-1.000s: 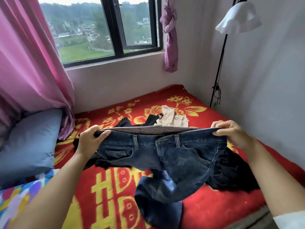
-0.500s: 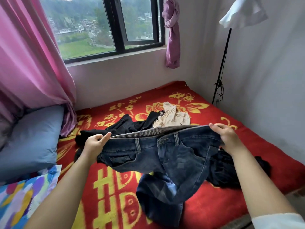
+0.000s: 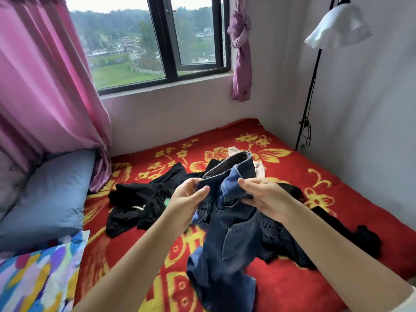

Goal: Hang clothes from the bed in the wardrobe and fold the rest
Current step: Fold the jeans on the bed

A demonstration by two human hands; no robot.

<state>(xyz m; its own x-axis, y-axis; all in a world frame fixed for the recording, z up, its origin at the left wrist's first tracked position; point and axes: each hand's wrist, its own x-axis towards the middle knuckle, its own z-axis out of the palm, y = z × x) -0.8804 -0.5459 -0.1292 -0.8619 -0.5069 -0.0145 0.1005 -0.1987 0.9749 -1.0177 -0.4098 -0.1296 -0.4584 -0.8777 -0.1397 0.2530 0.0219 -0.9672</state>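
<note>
One pair of dark blue denim jeans [image 3: 227, 224] hangs over the near middle of the bed, folded in half along the waistband, with its legs trailing down to the red blanket with yellow flowers [image 3: 292, 174]. Two bare hands hold it close together at the waist. The left hand [image 3: 186, 199] pinches the waistband edge between thumb and curled fingers. The right hand [image 3: 265, 199] grips the other waist edge, fingers curled round the cloth and thumb on top.

On the blanket lie two heaps of black clothing: one black garment with a white drawstring [image 3: 139, 199] left of the jeans, and one black garment [image 3: 290, 239] spread to the right, partly under the jeans. One pale beige garment [image 3: 257, 171] shows just behind the raised waistband, on the far side.

At the left edge lie two pillows: one plain blue pillow [image 3: 47, 194] and, nearer, one pillow with bright multicoloured patches [image 3: 36, 280]. One pink curtain [image 3: 42, 82] hangs at the left of the black-framed window [image 3: 171, 41], and one knotted purple curtain [image 3: 240, 48] at its right. One black floor lamp with a white shade [image 3: 337, 23] stands in the far right corner.
</note>
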